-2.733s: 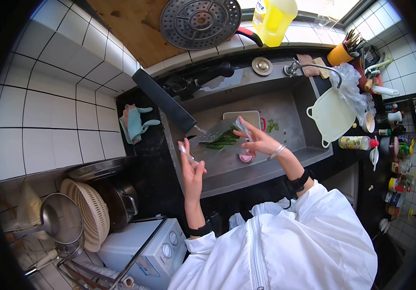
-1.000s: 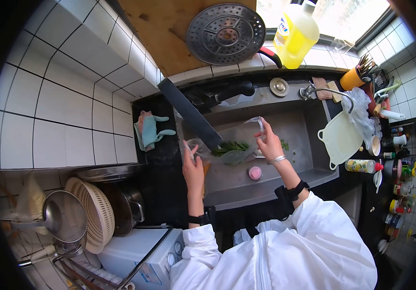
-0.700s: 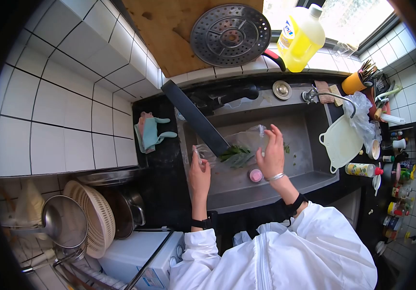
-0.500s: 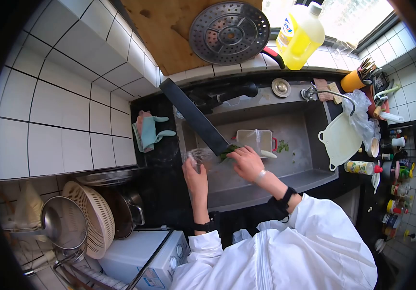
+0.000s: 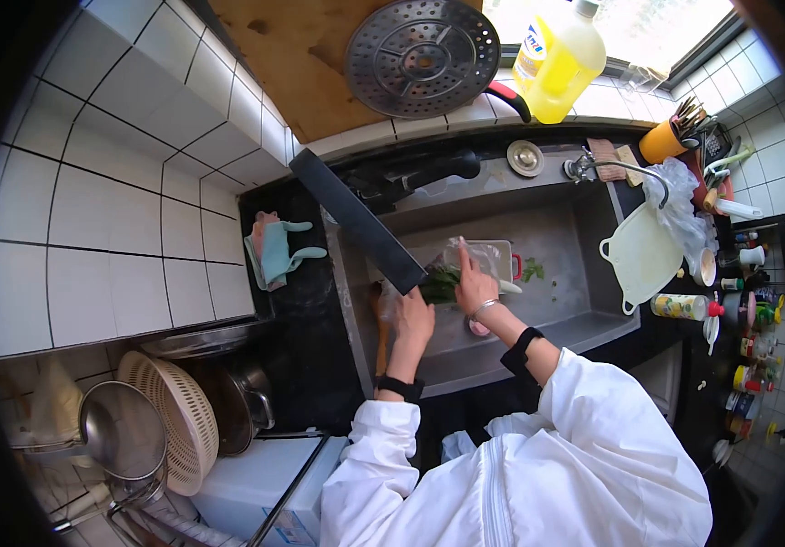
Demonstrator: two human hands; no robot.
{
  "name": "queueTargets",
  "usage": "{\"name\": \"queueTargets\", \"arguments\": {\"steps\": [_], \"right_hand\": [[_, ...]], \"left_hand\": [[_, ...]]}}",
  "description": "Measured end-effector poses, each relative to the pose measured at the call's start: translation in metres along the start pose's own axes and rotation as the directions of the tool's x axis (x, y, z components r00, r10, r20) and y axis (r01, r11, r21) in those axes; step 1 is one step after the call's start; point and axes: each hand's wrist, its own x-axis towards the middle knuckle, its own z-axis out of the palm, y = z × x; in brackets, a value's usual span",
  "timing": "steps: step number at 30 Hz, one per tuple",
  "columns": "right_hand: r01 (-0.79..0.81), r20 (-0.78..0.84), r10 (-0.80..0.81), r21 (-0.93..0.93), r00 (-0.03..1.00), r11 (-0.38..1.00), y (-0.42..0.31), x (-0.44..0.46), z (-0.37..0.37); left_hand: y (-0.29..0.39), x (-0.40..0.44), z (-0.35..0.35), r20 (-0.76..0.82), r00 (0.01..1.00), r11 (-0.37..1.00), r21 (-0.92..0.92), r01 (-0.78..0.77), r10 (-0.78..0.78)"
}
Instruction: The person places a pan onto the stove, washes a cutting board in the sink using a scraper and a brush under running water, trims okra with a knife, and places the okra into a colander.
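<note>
Knuckles up, the left hand [image 5: 414,319] sits at leafy greens [image 5: 441,286] in the smooth metal sink [image 5: 557,335], its grip hidden from me; the right hand [image 5: 477,287] stretches its index finger by crinkled clear plastic [image 5: 452,251], other fingers bent, their hold unclear.

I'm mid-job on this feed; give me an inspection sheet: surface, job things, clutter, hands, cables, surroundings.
Surface: grey metal sink, with green scraps on its floor.
Job things: leafy greens in the sink, partly hidden; clear plastic by the right hand.
Clutter: light tray with a red handle; pink item, partly covered.
Hands: left at the greens, fingertips partly hidden; right index finger extended. Grip unclear for both.
Cables: nothing seen.
Surroundings: gloves on the black counter; yellow bottle by the window.
</note>
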Motion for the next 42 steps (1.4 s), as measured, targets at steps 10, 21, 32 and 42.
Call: {"name": "queueTargets", "arguments": {"steps": [10, 21, 32, 42], "right_hand": [[-0.257, 0.072, 0.278, -0.214, 0.958, 0.942, 0.058, 0.027, 0.069], [-0.350, 0.340, 0.192, 0.500, 0.921, 0.792, 0.088, 0.010, 0.042], [-0.458, 0.449, -0.114, 0.886, 0.886, -0.072, 0.041, -0.039, -0.026], [-0.313, 0.308, -0.435, 0.948, 0.846, 0.063, -0.047, -0.065, -0.076]], "left_hand": [[-0.048, 0.061, 0.039, -0.045, 0.946, 0.937, 0.128, 0.325, -0.322], [-0.059, 0.046, 0.054, -0.148, 0.925, 0.936, -0.037, 0.349, -0.351], [-0.020, -0.040, -0.042, 0.096, 0.898, -0.252, -0.968, -0.017, -0.429], [-0.024, -0.120, -0.144, -0.080, 0.951, -0.230, -0.961, -0.153, -0.299]]}}
